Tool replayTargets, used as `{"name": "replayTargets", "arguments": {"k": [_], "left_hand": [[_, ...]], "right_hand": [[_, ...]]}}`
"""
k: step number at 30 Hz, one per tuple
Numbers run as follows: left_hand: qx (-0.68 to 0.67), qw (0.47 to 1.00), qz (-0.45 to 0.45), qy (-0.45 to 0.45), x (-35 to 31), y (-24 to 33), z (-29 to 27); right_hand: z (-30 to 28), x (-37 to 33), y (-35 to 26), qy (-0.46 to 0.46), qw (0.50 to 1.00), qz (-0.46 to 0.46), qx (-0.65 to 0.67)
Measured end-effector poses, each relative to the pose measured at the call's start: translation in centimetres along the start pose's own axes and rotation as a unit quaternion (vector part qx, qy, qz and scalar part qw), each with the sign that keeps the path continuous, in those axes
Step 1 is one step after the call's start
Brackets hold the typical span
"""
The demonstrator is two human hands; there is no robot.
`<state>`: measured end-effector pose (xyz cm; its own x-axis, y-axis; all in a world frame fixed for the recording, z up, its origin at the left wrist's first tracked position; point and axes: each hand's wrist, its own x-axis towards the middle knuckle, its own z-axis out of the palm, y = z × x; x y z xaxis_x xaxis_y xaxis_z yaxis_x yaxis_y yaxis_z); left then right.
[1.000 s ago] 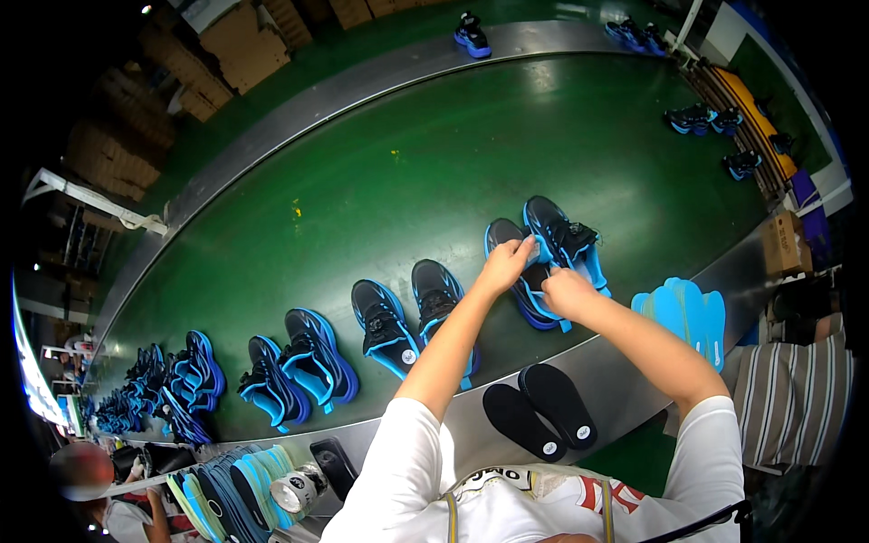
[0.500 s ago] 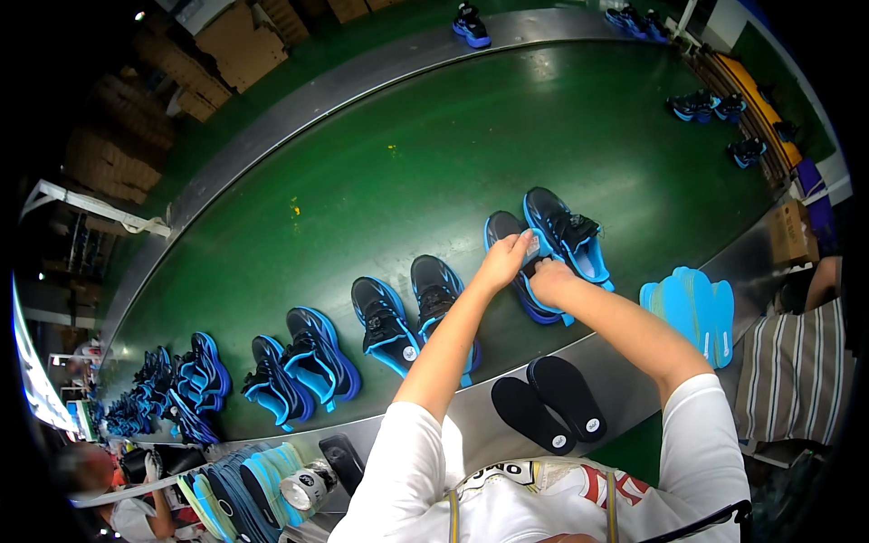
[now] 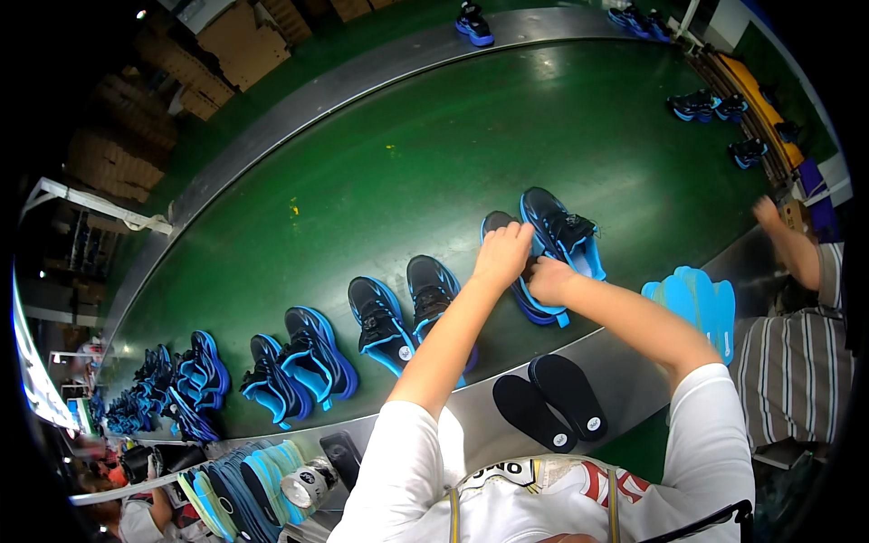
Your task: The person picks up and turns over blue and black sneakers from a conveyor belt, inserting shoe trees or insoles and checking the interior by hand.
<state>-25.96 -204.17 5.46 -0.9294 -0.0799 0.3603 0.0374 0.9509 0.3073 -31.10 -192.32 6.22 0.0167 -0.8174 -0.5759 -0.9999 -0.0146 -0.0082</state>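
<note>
A black and blue sneaker (image 3: 538, 310) stands on the green belt in front of me, its toe pointing away. Over its lace area, my left hand (image 3: 504, 253) is closed with bent fingers and hides most of the upper. My right hand (image 3: 550, 281) is closed at the shoe's opening, fingertips partly hidden by the collar. The matching sneaker (image 3: 563, 231) sits just to the right, untouched. Below my forearms, a pair of black insoles (image 3: 568, 398) with round white stickers lies on the metal edge. Right of my right forearm is a fanned stack of light-blue insoles (image 3: 692, 303).
Several sneaker pairs (image 3: 308, 353) line the belt to the left, near one sneaker holding an insole (image 3: 391, 348). Insole stacks (image 3: 249, 484), a clear-wrapped roll (image 3: 308, 484) and a phone (image 3: 341, 457) lie at lower left. A person in striped clothing (image 3: 787, 380) is at right.
My left hand has shifted from the raised tongue down over the lace area, fingers now bent. My right hand stays at the opening. At right, the other person's arm has come into view.
</note>
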Motion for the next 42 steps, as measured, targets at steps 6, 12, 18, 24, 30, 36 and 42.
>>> {"name": "replayTargets", "arguments": {"k": [6, 12, 18, 24, 30, 36, 42], "left_hand": [[0.001, 0.993, 0.009, -0.120, 0.1, 0.2, -1.1], [0.066, 0.988, 0.025, -0.135, 0.2, 0.3, -0.4], [0.076, 0.969, 0.058, -0.227, 0.3, -0.1, -1.6], [-0.131, 0.980, -0.094, -0.114, -0.4, -0.1, -2.9], [-0.605, 0.729, -0.320, 0.007, 0.0, 2.7, -6.5], [-0.449, 0.835, -0.313, 0.055, 2.7, 5.1, -7.6], [-0.029, 0.994, -0.102, -0.035, 4.5, 9.1, -2.9]], "right_hand": [[-2.5, -3.3, -1.9, -0.087, 0.966, 0.066, 0.236], [1.6, -5.7, -4.4, 0.351, 0.883, 0.140, 0.278], [8.1, -13.7, -12.8, 0.408, 0.818, 0.278, 0.294], [11.5, -18.0, -19.1, 0.287, 0.815, 0.349, 0.363], [12.8, -18.8, -19.3, 0.244, 0.788, 0.369, 0.428], [13.4, -19.7, -18.6, 0.278, 0.776, 0.335, 0.457], [12.1, -22.2, -16.3, 0.383, 0.726, 0.327, 0.468]]}}
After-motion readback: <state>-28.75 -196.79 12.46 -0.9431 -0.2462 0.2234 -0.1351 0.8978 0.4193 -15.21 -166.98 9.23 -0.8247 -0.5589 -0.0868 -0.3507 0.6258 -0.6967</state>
